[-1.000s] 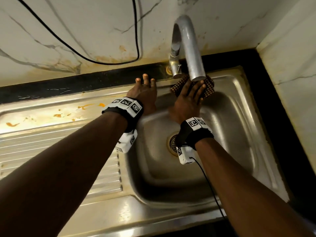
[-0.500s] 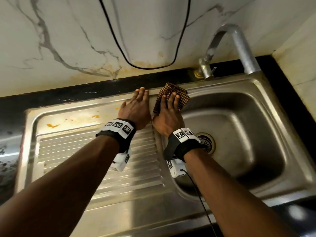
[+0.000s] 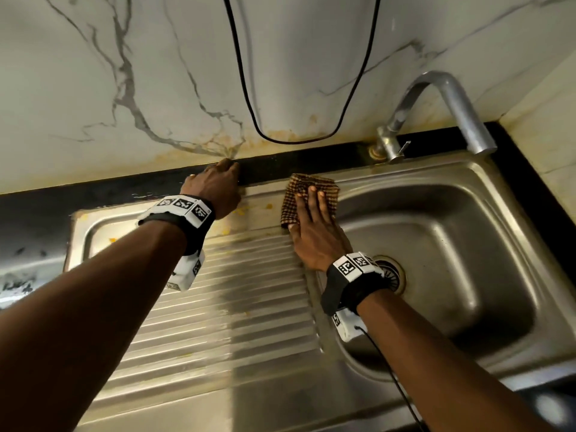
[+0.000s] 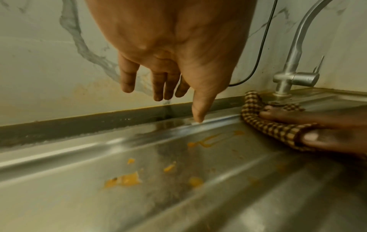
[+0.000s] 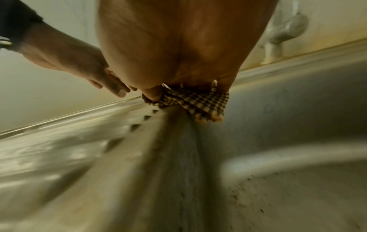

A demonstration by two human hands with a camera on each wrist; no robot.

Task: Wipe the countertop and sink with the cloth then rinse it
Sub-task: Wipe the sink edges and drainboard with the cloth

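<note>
Cloth [image 3: 310, 194] betw faucet [image 3: 436, 116], orange stains [image 4: 124, 180].

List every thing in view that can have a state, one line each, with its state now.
cloth: flat on the sink's back rim, pressed under the right hand.
right hand: fingers straight, on the cloth.
left hand: holds nothing, fingers loosely bent at the dark back ledge.
tap: no water visible.
drainboard: soiled with orange spots.
basin: no standing water.
drain: unplugged, strainer showing.

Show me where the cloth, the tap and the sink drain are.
cloth [image 3: 311, 185]: head view, upper checked fabric.
tap [image 3: 464, 110]: head view, spout's downward leg.
sink drain [image 3: 393, 273]: head view, strainer's visible right part.
</note>
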